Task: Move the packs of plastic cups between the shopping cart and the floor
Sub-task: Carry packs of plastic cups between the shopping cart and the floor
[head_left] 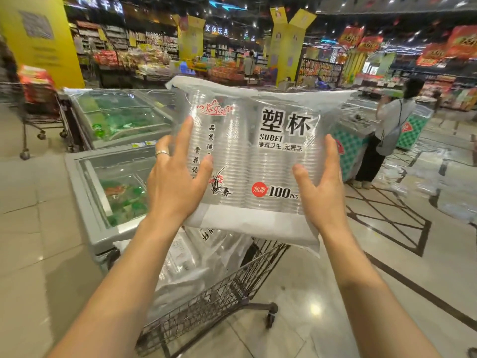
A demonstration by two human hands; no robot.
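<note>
I hold a clear pack of plastic cups [253, 156], printed with black characters and "100 PCS", up at chest height above the shopping cart [232, 288]. My left hand [178, 177] grips its left side, thumb on the front and a ring on one finger. My right hand [320, 187] grips its right side. More clear packs of cups [191, 262] lie piled inside the wire cart below. Other packs [426, 177] lie scattered on the floor at the right.
Glass-topped chest freezers [113, 161] stand directly left of the cart. A person with a backpack [389, 130] stands at a freezer to the right. Another loaded cart [38, 107] is at far left. Tiled floor lies to the right of my cart.
</note>
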